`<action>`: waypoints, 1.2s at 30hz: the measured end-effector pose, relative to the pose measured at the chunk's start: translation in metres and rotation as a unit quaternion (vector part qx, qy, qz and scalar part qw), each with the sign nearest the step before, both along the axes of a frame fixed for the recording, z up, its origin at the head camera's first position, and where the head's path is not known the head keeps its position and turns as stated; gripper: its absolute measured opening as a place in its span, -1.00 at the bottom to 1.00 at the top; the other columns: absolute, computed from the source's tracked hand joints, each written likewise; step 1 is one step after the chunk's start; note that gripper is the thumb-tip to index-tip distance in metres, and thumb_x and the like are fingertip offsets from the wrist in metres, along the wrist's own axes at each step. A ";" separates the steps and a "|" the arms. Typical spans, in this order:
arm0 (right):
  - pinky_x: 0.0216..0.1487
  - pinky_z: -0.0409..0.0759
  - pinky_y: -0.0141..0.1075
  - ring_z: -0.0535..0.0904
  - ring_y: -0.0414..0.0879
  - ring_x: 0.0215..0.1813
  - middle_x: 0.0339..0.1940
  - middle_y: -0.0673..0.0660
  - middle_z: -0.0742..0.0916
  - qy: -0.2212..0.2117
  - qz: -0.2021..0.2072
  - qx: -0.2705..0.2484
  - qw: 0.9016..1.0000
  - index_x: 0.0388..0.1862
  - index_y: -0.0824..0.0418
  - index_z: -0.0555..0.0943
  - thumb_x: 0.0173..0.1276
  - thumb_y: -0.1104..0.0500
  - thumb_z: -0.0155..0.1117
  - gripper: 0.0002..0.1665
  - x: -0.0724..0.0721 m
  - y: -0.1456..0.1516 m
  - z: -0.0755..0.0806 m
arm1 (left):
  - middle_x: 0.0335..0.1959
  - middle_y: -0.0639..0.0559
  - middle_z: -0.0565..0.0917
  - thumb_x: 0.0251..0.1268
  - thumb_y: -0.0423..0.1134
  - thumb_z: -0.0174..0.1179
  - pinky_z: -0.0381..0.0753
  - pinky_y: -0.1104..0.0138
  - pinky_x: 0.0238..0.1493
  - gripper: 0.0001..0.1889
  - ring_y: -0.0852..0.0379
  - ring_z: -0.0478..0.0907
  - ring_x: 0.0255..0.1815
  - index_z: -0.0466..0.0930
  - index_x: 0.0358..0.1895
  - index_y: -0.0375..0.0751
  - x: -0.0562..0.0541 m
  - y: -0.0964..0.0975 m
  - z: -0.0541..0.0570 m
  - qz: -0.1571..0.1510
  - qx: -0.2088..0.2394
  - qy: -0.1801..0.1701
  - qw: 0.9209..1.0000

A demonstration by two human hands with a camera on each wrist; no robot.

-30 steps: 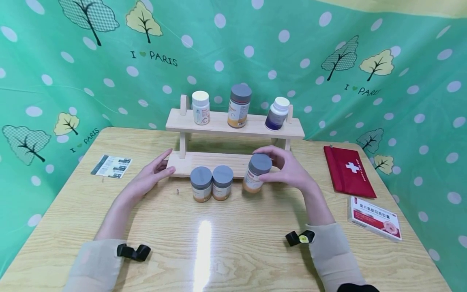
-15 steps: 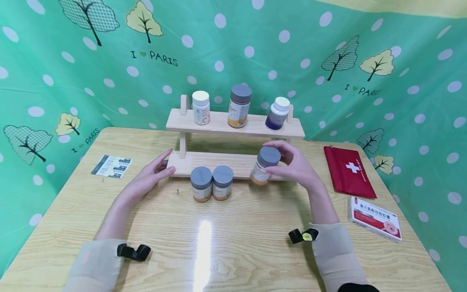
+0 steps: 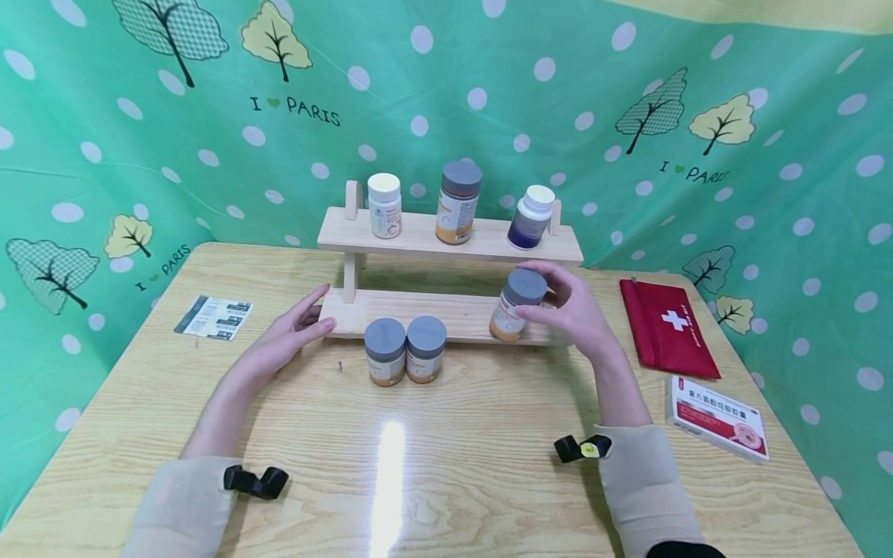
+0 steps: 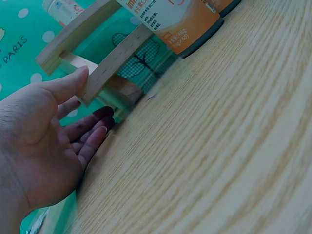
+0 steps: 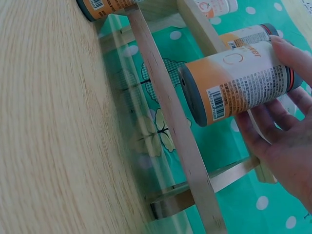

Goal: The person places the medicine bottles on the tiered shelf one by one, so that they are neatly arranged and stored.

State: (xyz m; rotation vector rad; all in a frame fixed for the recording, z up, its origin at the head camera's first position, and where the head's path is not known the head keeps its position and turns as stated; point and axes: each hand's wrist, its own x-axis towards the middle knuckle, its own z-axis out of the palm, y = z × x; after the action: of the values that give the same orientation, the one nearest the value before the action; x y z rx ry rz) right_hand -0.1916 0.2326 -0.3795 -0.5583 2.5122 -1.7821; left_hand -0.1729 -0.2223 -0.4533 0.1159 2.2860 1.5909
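In the head view, my right hand (image 3: pixel 574 314) grips a grey-lidded supplement bottle (image 3: pixel 507 316) with an orange-and-white label. The bottle leans slightly over the right part of the wooden shelf's lower board (image 3: pixel 446 306). In the right wrist view, a gap shows between the bottle's base (image 5: pixel 194 97) and that board (image 5: pixel 168 105). My left hand (image 3: pixel 286 337) holds the lower board's left end; the left wrist view shows its thumb (image 4: pixel 73 84) against the board end, other fingers curled below. Two similar bottles, left (image 3: pixel 385 356) and right (image 3: pixel 425 355), stand before the shelf.
The upper board (image 3: pixel 418 242) carries a white bottle (image 3: pixel 385 209), a taller grey-lidded bottle (image 3: pixel 456 209) and a white-and-purple bottle (image 3: pixel 530 221). A blister pack (image 3: pixel 214 318) lies left. On the right lie a red first-aid pouch (image 3: pixel 666 329) and a medicine box (image 3: pixel 718 417).
My right hand has carried its bottle right and back, from in front of the shelf to over the lower board. My left hand has stayed at the board's left end.
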 end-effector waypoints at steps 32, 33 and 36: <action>0.19 0.61 -0.45 0.57 -0.11 0.21 0.20 0.00 0.67 -0.012 -0.092 -0.019 0.995 0.35 0.04 0.58 0.24 0.17 0.58 -0.32 -0.005 0.001 -0.005 | 0.60 -0.32 0.18 0.52 0.17 0.14 -0.05 -0.30 0.62 -0.13 -0.31 0.07 0.65 -0.20 0.70 0.30 -0.001 0.000 -0.001 -0.001 0.002 0.007 1.000; 0.18 0.61 -0.45 0.57 -0.11 0.21 0.20 -0.01 0.67 -0.012 -0.093 -0.019 0.995 0.35 0.05 0.58 0.24 0.17 0.57 -0.32 -0.005 0.001 -0.004 | 0.59 -0.32 0.18 0.52 0.16 0.14 -0.05 -0.30 0.62 -0.13 -0.31 0.07 0.64 -0.20 0.70 0.29 -0.001 0.000 -0.001 -0.001 0.002 0.007 1.000; 0.19 0.60 -0.44 0.57 -0.11 0.21 0.19 -0.02 0.67 -0.009 -0.092 -0.017 0.996 0.36 0.06 0.58 0.24 0.18 0.57 -0.31 -0.006 0.000 -0.005 | 0.60 -0.32 0.18 0.52 0.17 0.14 -0.04 -0.29 0.62 -0.12 -0.31 0.07 0.65 -0.21 0.70 0.29 -0.001 0.000 0.000 0.000 -0.001 0.006 1.000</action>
State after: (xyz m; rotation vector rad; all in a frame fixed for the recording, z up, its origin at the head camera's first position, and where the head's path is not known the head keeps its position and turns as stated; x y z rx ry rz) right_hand -0.1972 0.2331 -0.3845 -0.3192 2.6027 -1.8804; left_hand -0.1735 -0.2222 -0.4535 0.1258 2.2968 1.5930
